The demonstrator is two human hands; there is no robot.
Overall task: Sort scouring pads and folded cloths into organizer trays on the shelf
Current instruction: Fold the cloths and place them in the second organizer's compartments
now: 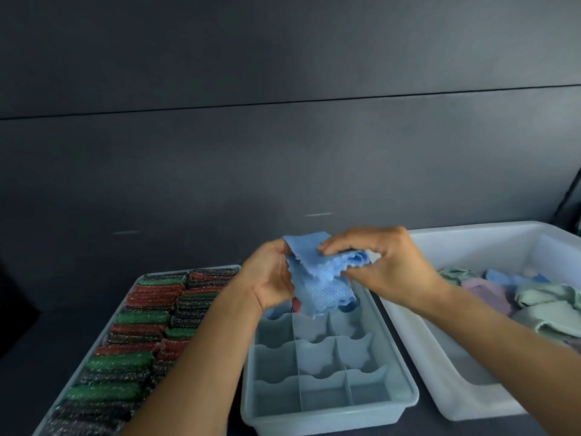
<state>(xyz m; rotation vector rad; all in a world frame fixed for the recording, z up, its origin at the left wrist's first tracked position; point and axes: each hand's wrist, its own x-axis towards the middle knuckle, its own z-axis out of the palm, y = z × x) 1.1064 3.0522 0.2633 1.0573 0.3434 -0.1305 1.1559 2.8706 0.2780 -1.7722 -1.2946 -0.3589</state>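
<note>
A light blue cloth (317,278) with zigzag edges hangs between both hands above the far end of the pale blue divided organizer tray (405,394). My left hand (267,278) grips its left edge. My right hand (377,262) pinches its bunched right side from above. The tray's near compartments hold nothing; a blue and a red item show in the far ones, partly hidden by the cloth. At left, a tray (141,276) is packed with rows of green, red and black scouring pads (132,360).
A white bin (440,372) at right holds several loose cloths (540,297) in blue, pink and pale green. All containers stand on a dark shelf with a dark grey wall (283,152) behind.
</note>
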